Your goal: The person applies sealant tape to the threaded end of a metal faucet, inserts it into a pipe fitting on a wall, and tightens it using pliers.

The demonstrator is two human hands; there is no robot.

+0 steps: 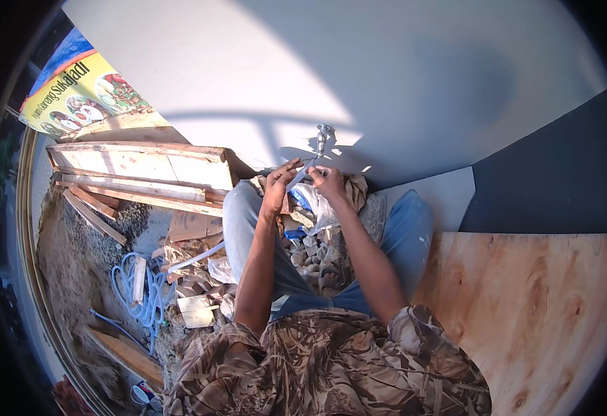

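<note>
A metal tap (323, 141) sticks out of the pale wall, just beyond my hands. My left hand (280, 186) is closed round a pale, translucent hose-like piece (299, 176) that slants up toward the tap. Beside its upper end, my right hand (328, 182) has its fingers pinched together just below the tap. Whatever lies between those right fingertips is too small to make out. Under my hands, between my knees, there is a crumpled whitish plastic bag (325, 212) and a blue object (294, 234) on broken stones (315, 253).
To the left stand a long wooden box frame (141, 163) and loose planks (95, 215). A tangled blue hose (152, 295) lies on rubble beside a pale tube (196, 257). A plywood sheet (525, 312) covers the right side. A colourful food banner (85, 90) hangs at upper left.
</note>
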